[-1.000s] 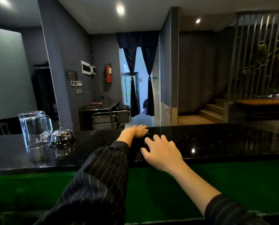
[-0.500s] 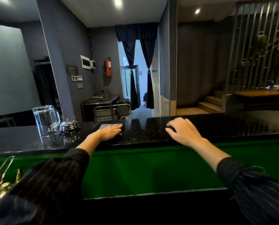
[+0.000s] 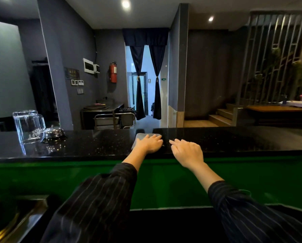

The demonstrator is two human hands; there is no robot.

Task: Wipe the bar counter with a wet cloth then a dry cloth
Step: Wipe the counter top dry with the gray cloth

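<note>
Grey folded cloth (image 3: 143,136) lies flat on the glossy black speckled stone bar counter (image 3: 97,146), near the middle of its length and closer to the far edge than the near one. The left hand (image 3: 150,143) presses palm-down on top of it with fingers spread and extended, covering most of the cloth, so that only its far left corner and left edge show. Whether the cloth is wet or dry cannot be told.

Just to the right, the right hand (image 3: 188,152) rests on the bare counter top, palm down, fingers loosely spread and pointing far-left toward the cloth; it holds nothing. The two hands sit near each other but apart, a narrow strip of counter between them. Both forearms reach over the near edge of the counter from dark pinstriped sleeves (image 3: 101,199) pushed up to mid-forearm.

Well to the left on the same counter stands an upside-down clear glass beer mug (image 3: 28,126) with white lettering, and just beside it on its right a small domed silver service bell (image 3: 53,133); the two look to be touching or nearly so. Below the counter's near edge runs a bright green panel (image 3: 59,179). At the far wall hangs a red fire extinguisher (image 3: 113,72), left of a doorway framed by tied dark curtains (image 3: 139,88).
</note>
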